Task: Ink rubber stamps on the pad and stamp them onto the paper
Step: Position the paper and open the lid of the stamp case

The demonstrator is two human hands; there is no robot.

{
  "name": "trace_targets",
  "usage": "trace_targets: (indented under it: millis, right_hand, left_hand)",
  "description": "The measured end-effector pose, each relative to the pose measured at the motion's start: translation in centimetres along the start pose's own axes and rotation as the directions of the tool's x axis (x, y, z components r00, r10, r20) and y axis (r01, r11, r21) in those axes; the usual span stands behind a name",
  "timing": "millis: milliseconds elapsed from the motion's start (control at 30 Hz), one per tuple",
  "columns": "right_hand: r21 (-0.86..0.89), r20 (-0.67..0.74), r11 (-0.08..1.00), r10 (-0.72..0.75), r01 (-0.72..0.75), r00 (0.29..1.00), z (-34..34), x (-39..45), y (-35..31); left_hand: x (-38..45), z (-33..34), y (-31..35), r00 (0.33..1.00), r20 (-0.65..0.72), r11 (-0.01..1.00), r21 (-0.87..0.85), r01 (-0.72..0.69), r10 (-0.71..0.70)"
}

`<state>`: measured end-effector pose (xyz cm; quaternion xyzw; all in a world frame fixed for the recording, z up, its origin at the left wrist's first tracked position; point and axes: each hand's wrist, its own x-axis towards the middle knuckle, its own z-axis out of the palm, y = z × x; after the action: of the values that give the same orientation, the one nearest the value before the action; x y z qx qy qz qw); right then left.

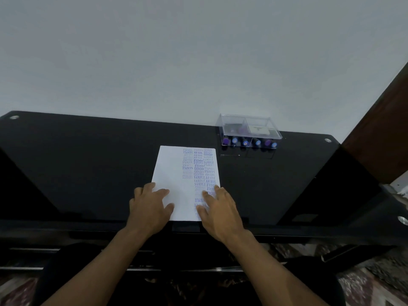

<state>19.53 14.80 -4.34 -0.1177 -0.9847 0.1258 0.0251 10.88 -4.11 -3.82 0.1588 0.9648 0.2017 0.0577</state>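
A white sheet of paper [174, 173] lies on the black glass table [88, 162], its right half covered with purple and blue stamped words such as SAMPLE and AIR MAIL. My left hand [150, 208] rests flat on the paper's lower left part, fingers spread. On the lower right part my right hand [220, 213] lies flat with straight fingers, covering some prints. A clear plastic box [249, 131] at the back right holds several rubber stamps [245, 142] with purple and blue ends; a white item sits in its right compartment. No ink pad is clearly distinguishable.
A pale wall rises directly behind the table's far edge. A brown wooden panel [379, 138] stands at the right. Metal fittings mark the table corners [14, 117]. Patterned floor covering shows below the table's near edge.
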Motion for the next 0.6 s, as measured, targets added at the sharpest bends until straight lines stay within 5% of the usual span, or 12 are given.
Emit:
trace_targets:
  millis: [367,600]
  right_hand:
    - [0.081,0.004,0.996,0.048,-0.048,0.999,-1.9,1.6,1.3]
    - [0.214,-0.076,0.959,0.206,-0.186,0.975,-6.3,6.3,6.3]
  left_hand:
    - [1.7,-1.3,2.5,0.998,-0.031,0.989,0.135,-0.052,0.057]
    - [6.5,-1.4,8.9,0.984,-0.077,0.984,-0.057,-0.166,0.161]
